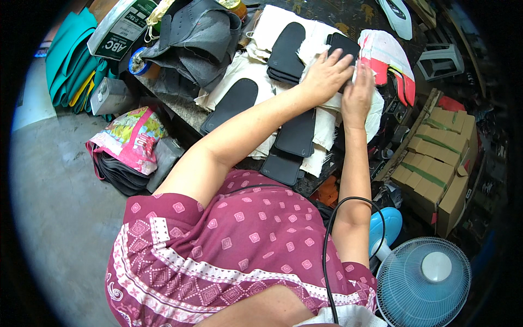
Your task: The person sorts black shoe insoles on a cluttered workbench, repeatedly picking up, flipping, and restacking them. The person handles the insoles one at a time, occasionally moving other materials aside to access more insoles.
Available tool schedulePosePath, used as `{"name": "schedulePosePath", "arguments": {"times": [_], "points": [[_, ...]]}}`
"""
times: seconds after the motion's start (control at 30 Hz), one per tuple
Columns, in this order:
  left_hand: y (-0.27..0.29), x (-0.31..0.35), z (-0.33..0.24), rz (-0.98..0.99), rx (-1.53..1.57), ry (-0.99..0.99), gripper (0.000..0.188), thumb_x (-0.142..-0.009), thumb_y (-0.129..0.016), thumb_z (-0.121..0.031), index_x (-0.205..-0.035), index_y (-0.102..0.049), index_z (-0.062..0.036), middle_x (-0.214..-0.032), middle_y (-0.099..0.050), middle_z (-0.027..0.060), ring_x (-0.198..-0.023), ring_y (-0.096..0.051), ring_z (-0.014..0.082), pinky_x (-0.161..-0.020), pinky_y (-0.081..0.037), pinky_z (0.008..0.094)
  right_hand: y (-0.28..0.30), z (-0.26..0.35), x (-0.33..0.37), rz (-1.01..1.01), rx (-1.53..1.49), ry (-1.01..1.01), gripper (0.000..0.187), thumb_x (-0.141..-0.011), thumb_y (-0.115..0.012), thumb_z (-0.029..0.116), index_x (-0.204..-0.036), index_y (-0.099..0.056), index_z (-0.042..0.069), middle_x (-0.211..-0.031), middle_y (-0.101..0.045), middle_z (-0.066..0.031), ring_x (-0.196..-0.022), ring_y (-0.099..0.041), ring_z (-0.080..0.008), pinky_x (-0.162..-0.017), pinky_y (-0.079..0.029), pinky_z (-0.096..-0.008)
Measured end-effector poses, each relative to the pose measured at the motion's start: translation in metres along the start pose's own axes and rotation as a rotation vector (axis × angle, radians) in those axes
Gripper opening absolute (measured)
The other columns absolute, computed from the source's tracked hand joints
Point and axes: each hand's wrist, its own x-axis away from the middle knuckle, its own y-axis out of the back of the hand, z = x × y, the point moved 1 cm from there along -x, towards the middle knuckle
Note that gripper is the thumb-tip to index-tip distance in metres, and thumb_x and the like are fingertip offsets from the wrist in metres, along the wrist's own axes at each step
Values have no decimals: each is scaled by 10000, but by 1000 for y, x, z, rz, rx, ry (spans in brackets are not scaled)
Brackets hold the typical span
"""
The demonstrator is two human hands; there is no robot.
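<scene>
My left hand (327, 79) lies with its fingers spread over a flat black piece with rounded corners (343, 44) on the white cloth. Close beside it on the right is my right hand (357, 101), its fingertips smeared by motion; whether it holds anything is unclear. Left of my hands a stack of similar black pieces (287, 52) rests on the cloth (267, 24). Another black piece (234, 103) lies nearer, left of my left forearm. Further black pieces (296, 133) overlap below that forearm, toward the table's near edge.
A heap of dark grey material (199, 41) and a blue-rimmed jar (139, 62) sit at the left. A white-and-red padded item (387, 54) lies right of my hands. Cardboard boxes (436, 155) and a fan (425, 283) stand at the right; a patterned bag (131, 139) is on the left.
</scene>
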Motion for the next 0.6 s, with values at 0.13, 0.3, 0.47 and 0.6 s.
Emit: {"name": "schedulePosePath", "arguments": {"times": [0.13,0.3,0.47,0.6], "points": [[-19,13,20,253,-62,75,742,-840,-586,-515,-1438,-408,-114,-1541,-315,100,-1409,-294,372,-1108,-263,579,-27,-11,13,389,10,-47,546,-969,-467,286,-1460,-363,70,-1510,-336,-181,-1395,-288,-394,-1152,-230,-455],[-28,19,25,270,-34,99,777,-862,-554,-535,-1472,-348,-100,-1553,-280,125,-1409,-286,386,-1111,-244,585,-29,-22,22,454,34,-11,581,-984,-403,394,-1481,-342,99,-1562,-238,-161,-1438,-203,-379,-1164,-184,-474],[-11,5,38,296,270,147,535,-900,-571,-324,-1369,-489,-81,-1477,-373,165,-1354,-367,383,-1086,-305,538,-23,-18,18,544,72,-20,606,-979,-420,394,-1509,-283,135,-1581,-174,-168,-1450,-164,-385,-1169,-161,-473],[30,20,41,-86,480,263,248,-833,-603,-129,-1063,-667,-65,-1039,-629,141,-1007,-599,328,-867,-496,409,-22,-17,16,535,76,-7,637,-951,-487,367,-1507,-280,139,-1572,-203,-174,-1434,-206,-397,-1162,-183,-480]]}}
